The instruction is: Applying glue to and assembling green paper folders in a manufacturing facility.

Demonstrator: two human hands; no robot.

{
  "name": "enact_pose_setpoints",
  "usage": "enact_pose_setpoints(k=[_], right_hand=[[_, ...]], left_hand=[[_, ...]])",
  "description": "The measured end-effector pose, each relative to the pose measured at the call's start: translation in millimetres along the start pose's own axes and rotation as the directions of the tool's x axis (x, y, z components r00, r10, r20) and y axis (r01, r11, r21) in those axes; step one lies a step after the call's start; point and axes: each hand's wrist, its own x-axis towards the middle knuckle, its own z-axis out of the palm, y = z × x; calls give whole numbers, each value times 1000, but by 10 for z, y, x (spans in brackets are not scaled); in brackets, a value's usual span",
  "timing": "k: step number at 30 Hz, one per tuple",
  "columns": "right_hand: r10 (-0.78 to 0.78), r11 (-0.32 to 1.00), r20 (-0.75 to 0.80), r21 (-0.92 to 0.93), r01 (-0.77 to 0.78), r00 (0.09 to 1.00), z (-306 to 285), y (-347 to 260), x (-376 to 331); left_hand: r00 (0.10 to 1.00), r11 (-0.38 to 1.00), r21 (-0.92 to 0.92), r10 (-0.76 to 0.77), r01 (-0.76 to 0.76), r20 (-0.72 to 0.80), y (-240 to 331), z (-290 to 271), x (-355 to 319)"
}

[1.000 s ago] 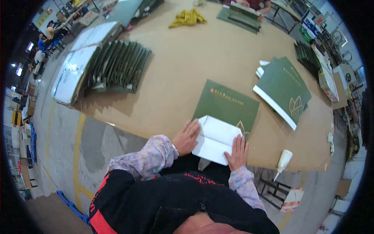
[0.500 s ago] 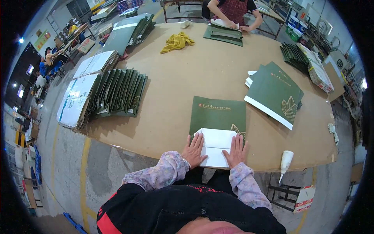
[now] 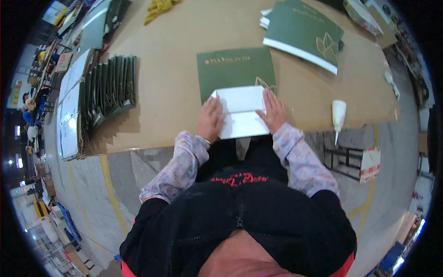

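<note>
A green paper bag point(image 3: 236, 69) with gold print lies flat at the table's near edge. Its bottom end is folded into a white panel point(image 3: 241, 121) with a crease across it. My left hand point(image 3: 211, 118) rests along the panel's left side, fingers slightly bent and a little blurred. On the opposite side my right hand point(image 3: 274, 111) lies flat, fingers stretched out and thumb over the white paper. Neither hand grasps anything that I can see.
To the right lies a stack of flat green bags point(image 3: 302, 34). A white glue bottle point(image 3: 338, 115) lies at the front edge, nozzle overhanging. Folded green bags point(image 3: 110, 87) stand at left beside a wrapped bundle point(image 3: 70, 111). A yellow cloth point(image 3: 159, 8) is at the back.
My view has tilted downward, so the table sits higher and the person opposite is out of sight. My left hand has shifted outward to the panel's left edge; the right stays at its side.
</note>
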Motion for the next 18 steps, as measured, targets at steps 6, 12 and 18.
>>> enact_pose_setpoints(k=[6,12,18], right_hand=[[101,837,182,515,-182,978,-183,371,137],[91,985,91,139,-104,992,-336,190,265],[176,972,162,125,-198,971,-266,243,479]], left_hand=[[986,969,-189,-167,159,-28,20,-161,186],[984,985,-4,-171,171,53,-139,-301,284],[890,912,105,-410,397,197,-82,-370,489]])
